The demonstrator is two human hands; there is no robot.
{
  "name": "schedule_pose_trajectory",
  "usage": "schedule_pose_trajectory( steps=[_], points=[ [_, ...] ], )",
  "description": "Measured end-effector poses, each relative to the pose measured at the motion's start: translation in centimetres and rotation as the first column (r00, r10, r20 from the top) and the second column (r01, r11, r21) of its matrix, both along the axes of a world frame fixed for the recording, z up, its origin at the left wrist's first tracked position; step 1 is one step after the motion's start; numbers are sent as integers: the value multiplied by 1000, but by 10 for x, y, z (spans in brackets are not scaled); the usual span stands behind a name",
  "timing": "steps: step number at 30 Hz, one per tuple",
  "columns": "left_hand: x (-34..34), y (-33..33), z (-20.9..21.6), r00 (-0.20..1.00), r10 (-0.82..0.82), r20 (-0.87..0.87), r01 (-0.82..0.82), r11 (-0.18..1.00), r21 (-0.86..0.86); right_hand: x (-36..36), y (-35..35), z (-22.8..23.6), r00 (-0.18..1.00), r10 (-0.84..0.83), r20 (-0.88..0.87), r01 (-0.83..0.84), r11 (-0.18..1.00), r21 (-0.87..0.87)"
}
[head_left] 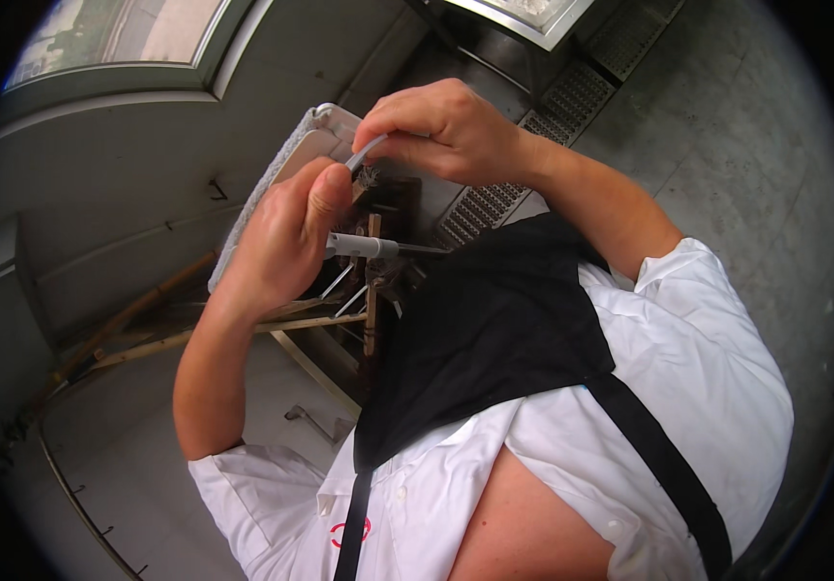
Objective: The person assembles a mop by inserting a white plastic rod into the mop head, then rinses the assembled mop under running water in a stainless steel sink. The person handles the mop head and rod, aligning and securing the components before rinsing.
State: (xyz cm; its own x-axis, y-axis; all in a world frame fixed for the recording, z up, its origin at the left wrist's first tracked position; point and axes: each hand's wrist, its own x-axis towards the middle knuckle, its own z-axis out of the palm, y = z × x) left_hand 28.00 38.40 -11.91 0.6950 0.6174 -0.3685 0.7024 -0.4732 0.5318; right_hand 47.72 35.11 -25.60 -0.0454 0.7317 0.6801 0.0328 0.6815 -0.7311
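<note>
In front of my body a flat mop is held up, its white plate edged by a grey fluffy mop pad. The mop's grey and white handle runs from behind my left hand toward my black apron. A thin pale strip stretches between my two hands. My right hand pinches its upper end between thumb and fingers. Closed around the mop's near edge, my left hand has its thumb at the strip's lower end. The fingers of that hand are mostly hidden behind the plate.
Wooden poles and sticks lean by the wall beyond my left forearm. A metal drain grate runs along the grey floor. At the top stands a metal-edged table. A window is at the upper left.
</note>
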Motion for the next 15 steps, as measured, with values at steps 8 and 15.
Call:
schedule_pose_trajectory(
  steps=[8, 15],
  points=[
    [1, 0, -3, 997, 70, -40, -71, 997, -11, 3, -2, 0, 998, -2, 69, 3, 1000, -18],
    [-7, 10, -7, 974, 220, 57, -190, 925, -329, 6, -4, 2, 995, 90, 35, -83, 981, -176]
  ],
)
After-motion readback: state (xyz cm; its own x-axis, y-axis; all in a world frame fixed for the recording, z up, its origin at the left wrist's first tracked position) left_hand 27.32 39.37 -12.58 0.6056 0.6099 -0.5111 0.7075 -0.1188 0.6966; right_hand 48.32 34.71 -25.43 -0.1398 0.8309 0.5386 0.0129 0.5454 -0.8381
